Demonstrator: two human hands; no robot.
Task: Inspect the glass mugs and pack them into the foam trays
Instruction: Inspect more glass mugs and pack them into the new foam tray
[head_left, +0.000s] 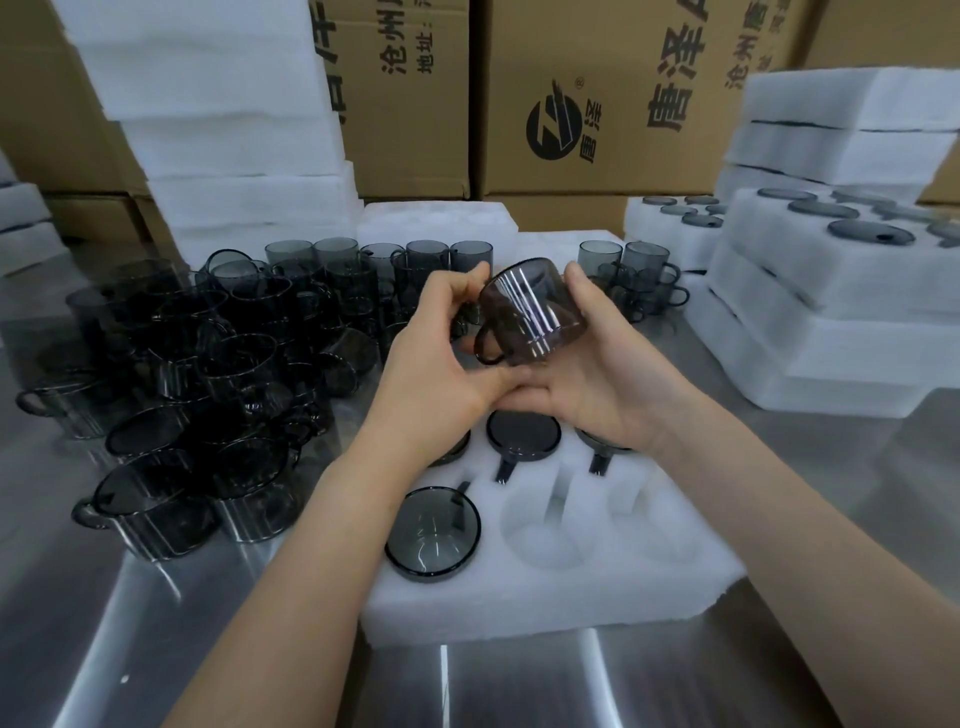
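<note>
Here, in the head view, one smoky grey glass mug (530, 317) is held up at the centre of the frame, above the far end of a white foam tray (519, 597) that lies on a steel table (857, 493). The mug is tipped on a slant, its handle pointing down and to the left, likely so light runs across the wall and shows any flaw.

The left hand (441, 358) comes in from the lower left, wrist bent back, and its fingers curl against the mug's left side. The right hand (587, 384) comes in from the lower right, palm up, cupping the mug from beneath with fingers wrapped up its right side. Both hands are closed on the mug.

In the tray below, a packed mug (434, 530) sits in the lower-left pocket, and more fill the row partly hidden under the hands. The empty pockets (540, 525) at lower centre and right wait for the next ones.

A heap of unpacked mugs (208, 364) fills the left of the frame, within reach. Filled trays (831, 291) are stacked at the right, with cardboard boxes (597, 104) behind.
</note>
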